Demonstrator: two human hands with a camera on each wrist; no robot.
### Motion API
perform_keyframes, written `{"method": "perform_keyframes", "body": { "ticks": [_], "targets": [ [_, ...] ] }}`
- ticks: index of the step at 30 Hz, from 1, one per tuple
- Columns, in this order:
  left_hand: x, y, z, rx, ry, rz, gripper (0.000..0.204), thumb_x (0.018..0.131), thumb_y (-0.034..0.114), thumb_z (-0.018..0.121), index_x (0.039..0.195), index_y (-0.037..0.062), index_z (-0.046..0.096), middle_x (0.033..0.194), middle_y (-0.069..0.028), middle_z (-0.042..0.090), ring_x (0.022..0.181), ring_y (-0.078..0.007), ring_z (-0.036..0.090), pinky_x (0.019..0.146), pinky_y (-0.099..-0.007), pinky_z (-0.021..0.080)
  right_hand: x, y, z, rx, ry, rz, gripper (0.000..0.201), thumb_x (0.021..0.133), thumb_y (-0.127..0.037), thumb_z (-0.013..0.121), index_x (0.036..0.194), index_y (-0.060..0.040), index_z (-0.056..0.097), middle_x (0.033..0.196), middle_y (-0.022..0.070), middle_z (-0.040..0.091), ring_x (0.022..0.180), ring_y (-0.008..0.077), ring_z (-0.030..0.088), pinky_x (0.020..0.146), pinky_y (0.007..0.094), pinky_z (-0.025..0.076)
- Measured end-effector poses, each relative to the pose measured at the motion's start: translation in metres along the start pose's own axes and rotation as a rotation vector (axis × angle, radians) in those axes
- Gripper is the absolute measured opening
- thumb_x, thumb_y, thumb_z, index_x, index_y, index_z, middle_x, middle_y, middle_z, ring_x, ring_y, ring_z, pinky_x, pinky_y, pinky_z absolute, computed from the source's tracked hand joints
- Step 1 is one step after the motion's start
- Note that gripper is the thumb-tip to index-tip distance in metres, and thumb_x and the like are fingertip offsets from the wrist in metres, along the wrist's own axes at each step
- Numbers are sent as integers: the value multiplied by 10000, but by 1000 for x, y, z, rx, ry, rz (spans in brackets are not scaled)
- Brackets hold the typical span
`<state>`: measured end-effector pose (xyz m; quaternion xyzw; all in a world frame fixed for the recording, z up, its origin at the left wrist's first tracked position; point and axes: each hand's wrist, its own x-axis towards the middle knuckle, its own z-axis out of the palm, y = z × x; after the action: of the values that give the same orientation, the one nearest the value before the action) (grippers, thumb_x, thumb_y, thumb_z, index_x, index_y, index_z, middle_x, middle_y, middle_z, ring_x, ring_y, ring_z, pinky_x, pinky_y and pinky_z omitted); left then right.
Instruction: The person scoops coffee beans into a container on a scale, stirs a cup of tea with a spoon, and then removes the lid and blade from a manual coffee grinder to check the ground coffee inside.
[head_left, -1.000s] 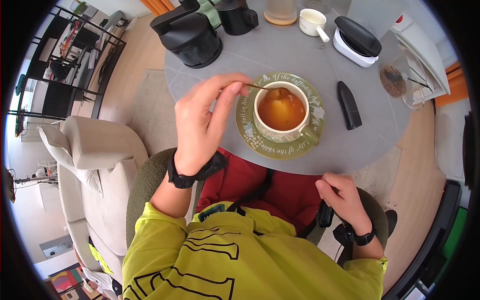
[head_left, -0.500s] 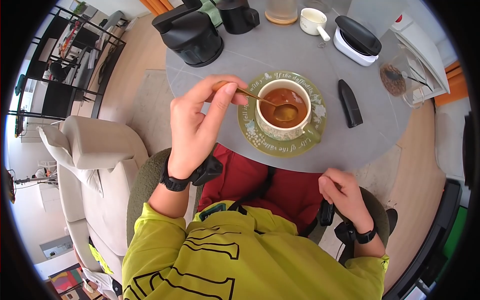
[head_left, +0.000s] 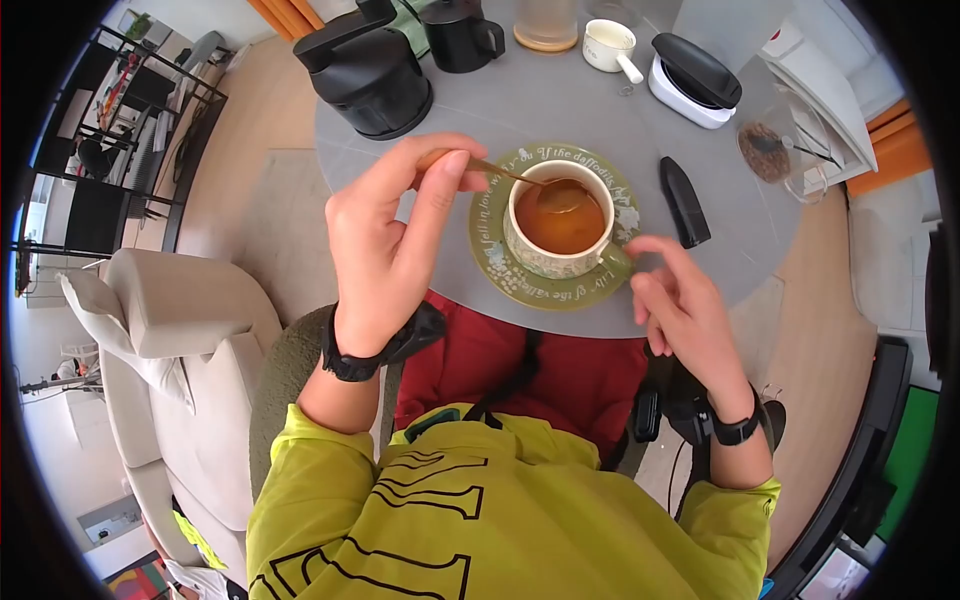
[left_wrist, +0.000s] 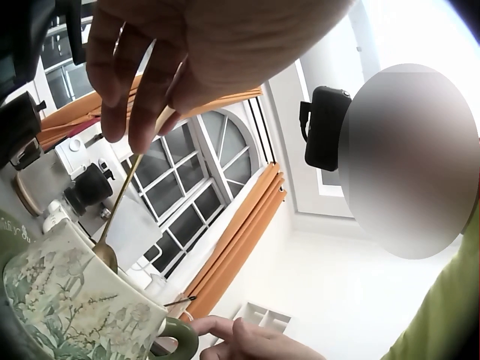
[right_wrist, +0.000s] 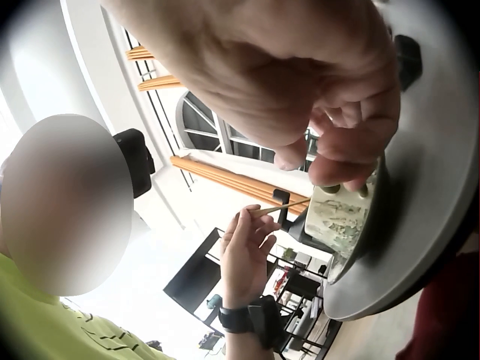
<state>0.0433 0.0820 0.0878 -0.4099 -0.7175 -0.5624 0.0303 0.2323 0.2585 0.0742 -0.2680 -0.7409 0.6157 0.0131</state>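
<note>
My left hand (head_left: 385, 230) pinches the handle end of a gold spoon (head_left: 500, 172) between thumb and fingers. The spoon's bowl lies in the amber-brown liquid (head_left: 555, 232) of a floral-patterned cup (head_left: 543, 264). Under the cup is a green saucer (head_left: 488, 250) with white lettering and flowers. At the cup's right, my right hand (head_left: 690, 315) has its index finger reaching to the green handle (left_wrist: 184, 339), with the fingertip right at it. The thumb is held apart below, and the other fingers are bent. In the right wrist view, the fingers partly hide the handle.
A black pointed object (head_left: 684, 203) lies right of the saucer on the grey round table (head_left: 600, 125). Farther back stand a black kettle (head_left: 370, 80), a black jug (head_left: 460, 38), a small white pot (head_left: 607, 46), a white case with black lid (head_left: 692, 85) and a clear pitcher (head_left: 765, 150).
My right hand has risen from beside the lap to the cup's handle. The left hand keeps pinching the spoon, whose bowl has moved within the liquid.
</note>
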Motion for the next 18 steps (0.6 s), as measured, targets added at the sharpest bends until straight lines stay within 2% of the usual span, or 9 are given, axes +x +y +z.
{"method": "perform_keyframes", "body": {
  "ticks": [5, 7, 8, 10, 13, 18],
  "targets": [
    [0, -1, -5, 2, 23, -4, 126, 924, 37, 558, 959, -22, 663, 782, -83, 689, 747, -120, 674, 679, -230, 502, 18, -3, 6, -94, -3, 12, 241, 925, -255, 609, 1041, -44, 610, 573, 5, 485, 434, 61, 451, 401, 232, 328],
    [0, -3, -6, -15, 49, -12, 126, 923, 34, 555, 957, -23, 662, 778, -81, 689, 743, -119, 668, 687, -232, 498, 22, -4, 9, -212, 30, -91, 264, 921, -285, 614, 934, -22, 638, 573, 7, 487, 447, 62, 444, 402, 235, 325],
    [0, -4, -7, -18, 48, -14, 126, 923, 34, 555, 957, -23, 662, 778, -81, 689, 743, -119, 668, 687, -232, 498, 23, -4, 10, -214, 32, -88, 264, 921, -285, 614, 934, -22, 638, 573, 7, 487, 447, 62, 444, 402, 235, 325],
    [0, -5, -10, -20, 51, -27, 128, 923, 35, 553, 955, -22, 664, 775, -78, 689, 737, -115, 659, 692, -233, 494, 25, -5, 9, -212, -2, -59, 304, 923, -308, 607, 868, -12, 645, 573, 3, 489, 456, 59, 434, 405, 231, 323],
    [0, -9, -12, -33, 61, -24, 130, 925, 39, 553, 955, -19, 665, 773, -75, 689, 732, -113, 652, 688, -233, 493, 24, -7, 9, -149, -11, 47, 319, 924, -318, 607, 842, -12, 647, 570, -5, 491, 453, 55, 436, 407, 222, 328],
    [-1, -13, -16, -67, 69, -32, 129, 924, 40, 554, 957, -19, 665, 771, -75, 689, 735, -114, 654, 691, -232, 493, 23, -3, 13, -44, 15, 90, 327, 927, -331, 605, 828, -23, 650, 572, -10, 504, 442, 46, 447, 401, 212, 331]
  ]
}}
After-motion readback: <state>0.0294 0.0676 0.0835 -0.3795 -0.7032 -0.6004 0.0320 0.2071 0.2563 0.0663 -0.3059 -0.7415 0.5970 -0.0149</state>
